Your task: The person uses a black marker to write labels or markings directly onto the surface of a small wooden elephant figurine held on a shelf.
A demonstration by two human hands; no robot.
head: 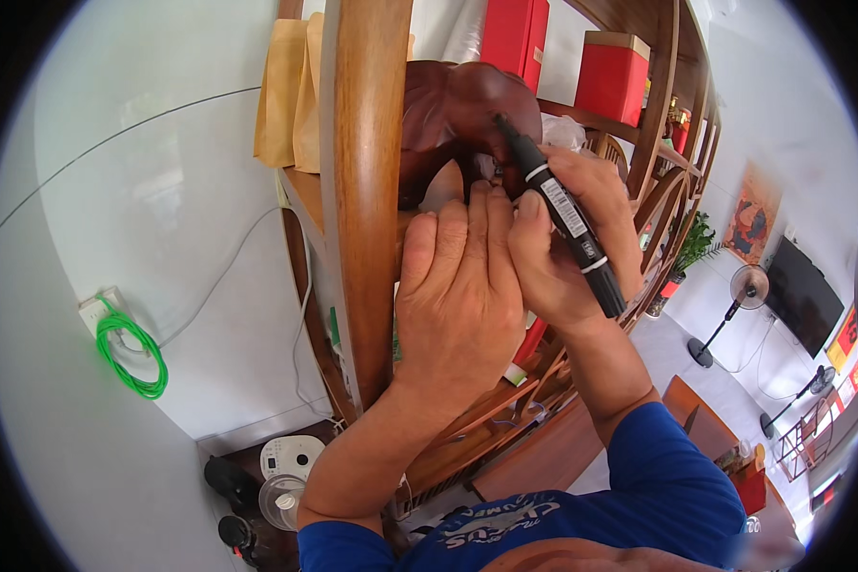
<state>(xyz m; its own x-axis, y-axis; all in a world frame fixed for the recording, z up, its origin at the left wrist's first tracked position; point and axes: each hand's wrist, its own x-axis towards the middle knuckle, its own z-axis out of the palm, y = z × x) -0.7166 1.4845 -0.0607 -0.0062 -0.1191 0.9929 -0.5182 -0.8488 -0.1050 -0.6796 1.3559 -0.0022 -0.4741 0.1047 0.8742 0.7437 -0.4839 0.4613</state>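
A black marker pen [561, 211] is in my right hand [579, 243], held between thumb and fingers. Its dark tip points up and left, over a carved, dark reddish-brown figure [465, 107] on a wooden shelf; whether it touches the surface I cannot tell. My left hand [465, 286] lies flat, palm down, at the shelf's edge just below the figure, its fingertips reaching under it. The two hands are side by side, with my right thumb close to the left fingers. A thick wooden post [365, 214] rises directly left of my left hand and hides part of the figure.
Brown paper bags [277, 93] stand left of the post. A red box [611, 79] and a tall red box [504, 36] sit on shelves behind. A green cable [132, 357] hangs at a wall socket. Low left are bottles and a white appliance [289, 457]; a fan [749, 286] stands far right.
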